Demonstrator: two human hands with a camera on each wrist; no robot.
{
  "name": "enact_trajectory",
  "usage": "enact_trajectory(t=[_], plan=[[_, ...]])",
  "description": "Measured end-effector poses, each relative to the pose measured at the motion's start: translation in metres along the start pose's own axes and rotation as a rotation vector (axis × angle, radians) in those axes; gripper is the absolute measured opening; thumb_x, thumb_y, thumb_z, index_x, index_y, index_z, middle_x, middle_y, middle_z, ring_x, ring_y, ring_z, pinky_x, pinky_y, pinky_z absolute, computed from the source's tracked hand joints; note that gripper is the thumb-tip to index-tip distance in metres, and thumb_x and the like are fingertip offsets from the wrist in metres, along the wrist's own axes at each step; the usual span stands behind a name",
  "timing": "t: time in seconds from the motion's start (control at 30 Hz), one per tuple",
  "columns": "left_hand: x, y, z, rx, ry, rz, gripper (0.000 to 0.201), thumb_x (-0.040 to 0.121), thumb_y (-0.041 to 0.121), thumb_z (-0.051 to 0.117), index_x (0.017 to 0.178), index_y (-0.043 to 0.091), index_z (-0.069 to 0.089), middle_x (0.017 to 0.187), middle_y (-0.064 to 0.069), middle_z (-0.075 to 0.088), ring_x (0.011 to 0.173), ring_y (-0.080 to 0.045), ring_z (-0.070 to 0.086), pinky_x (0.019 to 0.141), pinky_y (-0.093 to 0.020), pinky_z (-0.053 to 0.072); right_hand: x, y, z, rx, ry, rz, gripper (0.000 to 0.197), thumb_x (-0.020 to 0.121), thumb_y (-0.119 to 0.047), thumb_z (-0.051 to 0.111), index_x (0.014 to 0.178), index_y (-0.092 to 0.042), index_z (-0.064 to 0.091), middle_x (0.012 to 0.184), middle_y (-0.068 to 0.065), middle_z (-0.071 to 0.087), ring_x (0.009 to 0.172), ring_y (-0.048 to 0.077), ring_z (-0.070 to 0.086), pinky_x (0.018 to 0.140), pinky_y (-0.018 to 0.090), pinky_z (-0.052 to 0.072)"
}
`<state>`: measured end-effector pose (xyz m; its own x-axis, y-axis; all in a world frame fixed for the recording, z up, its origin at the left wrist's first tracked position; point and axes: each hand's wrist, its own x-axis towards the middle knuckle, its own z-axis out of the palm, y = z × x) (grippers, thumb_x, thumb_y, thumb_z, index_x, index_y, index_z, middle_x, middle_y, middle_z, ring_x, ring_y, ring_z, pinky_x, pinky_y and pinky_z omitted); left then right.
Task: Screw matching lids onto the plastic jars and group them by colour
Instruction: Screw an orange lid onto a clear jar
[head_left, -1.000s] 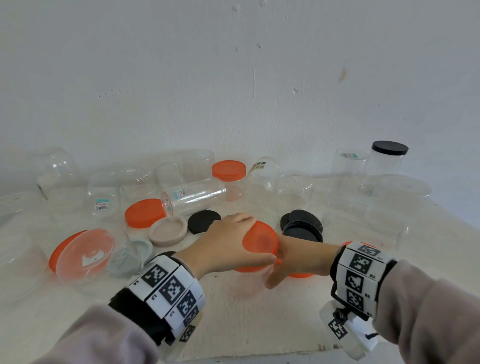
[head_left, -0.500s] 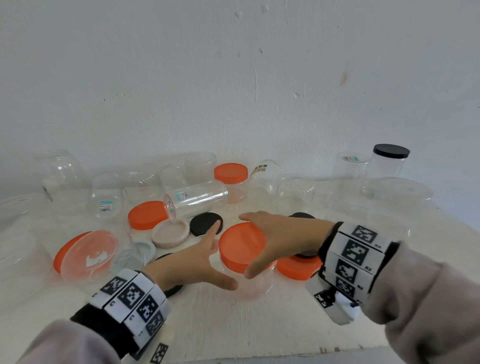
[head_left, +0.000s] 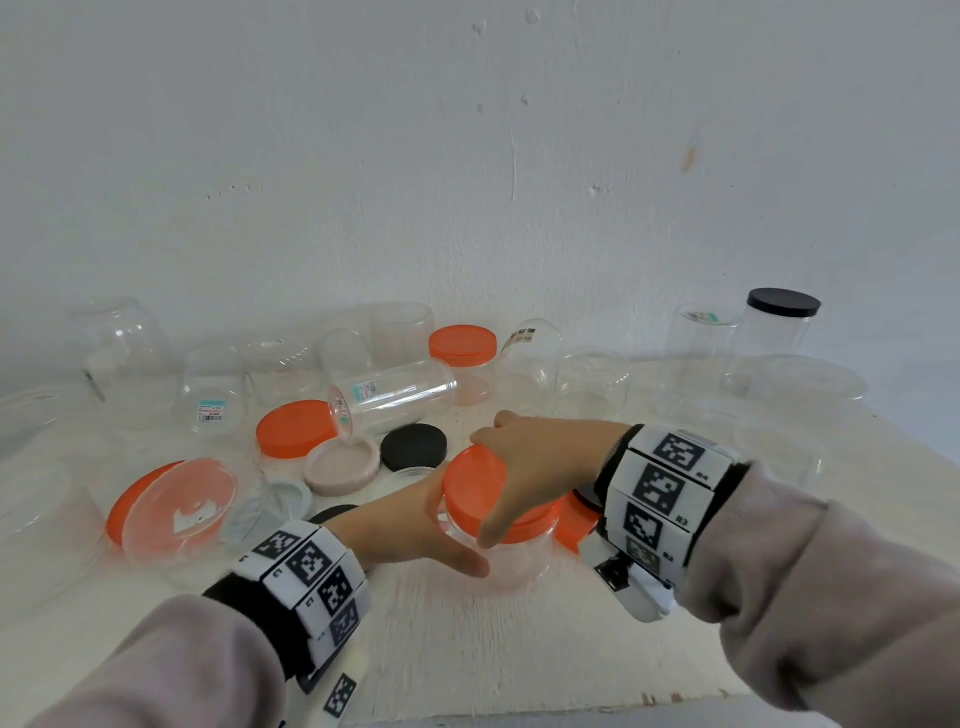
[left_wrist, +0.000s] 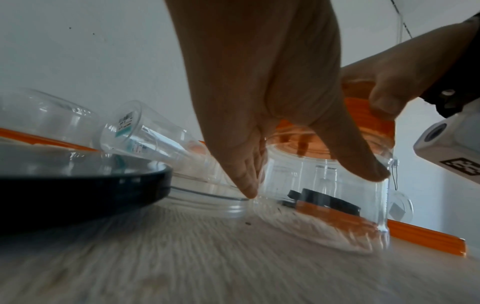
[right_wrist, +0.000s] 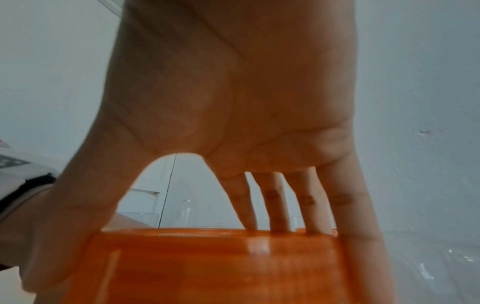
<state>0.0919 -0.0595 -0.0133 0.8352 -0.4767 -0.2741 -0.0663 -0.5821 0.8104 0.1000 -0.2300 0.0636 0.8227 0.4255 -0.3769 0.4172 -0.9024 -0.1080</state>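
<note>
Head view: at lower centre of the frame, a clear jar (head_left: 514, 564) is standing on the counter (head_left: 467, 654), the right hand (head_left: 540, 467) clamping its orange lid (head_left: 475, 486) from above, the left hand (head_left: 410, 525) cupping its side. Loose lids and empty jars are lying behind.

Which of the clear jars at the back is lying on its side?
The long labelled jar in the middle, its mouth toward the loose orange lid. It lies tipped over; the jars around it stand on end.
</note>
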Motion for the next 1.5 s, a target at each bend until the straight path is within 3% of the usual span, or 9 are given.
enact_trajectory(t=[0.3,0.53,0.63,0.7,0.8,0.97,1.13,1.27,1.5], plan=[[0.007,-0.003,0.001,0.041,0.064,0.026,0.110,0.058,0.030,0.093,0.147,0.032,0.029,0.137,0.016,0.050,0.128,-0.008,0.047,0.111,-0.037,0.038,0.001,0.004,-0.006,0.027,-0.068,-0.009,0.107,0.064,-0.059,0.079,0.149,-0.039,0.017,0.137,-0.007,0.028,0.122,0.020,0.038,0.095,0.039,0.044],[0.010,-0.005,0.003,0.038,0.097,0.026,0.108,0.054,0.034,0.094,0.143,0.034,0.035,0.131,0.017,0.056,0.122,-0.007,0.052,0.107,-0.037,0.042,0.001,-0.001,0.003,0.013,0.028,0.107,0.109,0.061,-0.087,0.057,0.145,-0.024,0.028,0.138,0.001,0.036,0.080,0.013,0.048,0.067,0.030,0.042],[0.011,-0.006,0.003,0.065,0.096,0.028,0.110,0.054,0.036,0.094,0.145,0.033,0.032,0.132,0.017,0.054,0.123,-0.007,0.051,0.107,-0.035,0.042,0.002,-0.002,-0.002,-0.040,-0.026,0.126,0.114,0.060,-0.086,0.059,0.149,-0.028,0.020,0.147,0.003,0.031,0.124,0.027,0.045,0.093,0.041,0.043],[0.011,-0.006,0.003,0.052,0.095,0.027,0.112,0.054,0.035,0.094,0.146,0.032,0.031,0.134,0.016,0.053,0.124,-0.008,0.050,0.109,-0.035,0.041,0.000,-0.004,-0.010,-0.067,-0.080,0.074,0.111,0.062,-0.076,0.069,0.150,-0.039,0.012,0.151,-0.001,0.026,0.134,0.028,0.036,0.102,0.046,0.038],[0.011,-0.006,0.003,0.047,0.096,0.024,0.110,0.055,0.033,0.094,0.145,0.030,0.032,0.133,0.015,0.053,0.124,-0.009,0.051,0.108,-0.036,0.042,0.000,-0.003,-0.018,-0.066,-0.124,0.032,0.104,0.064,-0.066,0.076,0.147,-0.048,0.016,0.145,-0.006,0.030,0.130,0.025,0.037,0.093,0.039,0.038],[0.012,-0.007,0.003,0.037,0.097,0.014,0.107,0.056,0.032,0.094,0.144,0.032,0.033,0.132,0.016,0.054,0.123,-0.009,0.051,0.106,-0.034,0.042,0.002,-0.005,-0.008,-0.077,-0.037,0.093,0.104,0.063,-0.086,0.057,0.146,-0.032,0.027,0.138,0.000,0.042,0.093,0.016,0.048,0.073,0.032,0.038],[0.011,-0.007,0.004,0.032,0.096,0.020,0.107,0.058,0.030,0.093,0.145,0.032,0.031,0.135,0.014,0.052,0.125,-0.009,0.049,0.108,-0.034,0.040,0.000,-0.003,-0.015,-0.087,-0.109,0.066,0.109,0.064,-0.076,0.068,0.150,-0.043,0.009,0.152,-0.001,0.028,0.135,0.028,0.036,0.100,0.044,0.036],[0.011,-0.007,0.004,0.038,0.084,0.040,0.107,0.059,0.028,0.093,0.146,0.032,0.030,0.135,0.014,0.052,0.126,-0.010,0.049,0.109,-0.037,0.041,-0.002,-0.002,-0.023,-0.049,-0.135,-0.010,0.095,0.069,-0.059,0.076,0.146,-0.049,0.021,0.143,-0.008,0.032,0.131,0.023,0.036,0.091,0.036,0.035],[0.012,-0.008,0.003,0.045,0.086,0.014,0.110,0.057,0.033,0.093,0.147,0.033,0.028,0.136,0.015,0.051,0.126,-0.010,0.048,0.108,-0.035,0.040,0.003,-0.004,-0.011,-0.125,-0.025,0.088,0.103,0.067,-0.086,0.053,0.147,-0.028,0.027,0.141,0.001,0.042,0.122,0.025,0.047,0.084,0.036,0.037]])
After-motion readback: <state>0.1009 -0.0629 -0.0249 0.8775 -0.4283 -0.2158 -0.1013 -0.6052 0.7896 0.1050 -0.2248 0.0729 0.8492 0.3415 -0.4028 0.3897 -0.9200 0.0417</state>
